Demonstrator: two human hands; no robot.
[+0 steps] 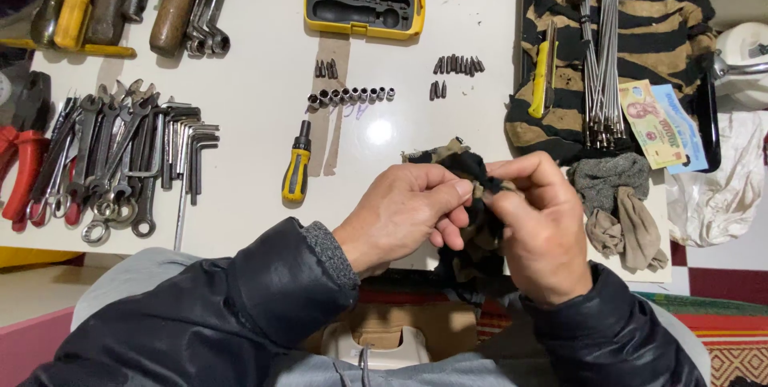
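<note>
Both hands pinch one dark striped rag [478, 195] between them at the near table edge. Left hand [404, 215] closes thumb and fingertips on the cloth's left part; right hand [538, 227] grips its right part, fingers curled tight. Whether anything sits inside the folds cannot be told. The rag hangs down between the wrists, partly hidden by them.

Just left of the hands lies a yellow-handled screwdriver [297, 169] on the white table [256, 83]. Beyond it, a row of sockets [350, 96] and loose bits [456, 65]. Farther back stands an open yellow bit case [364, 1]. Wrenches and hex keys [132, 155] lie well apart at left. At right, a black tray [707, 115] holds striped cloth, metal spokes [604, 59] and banknotes [661, 125]; grey rags [620, 207] lie just beside the right hand.
</note>
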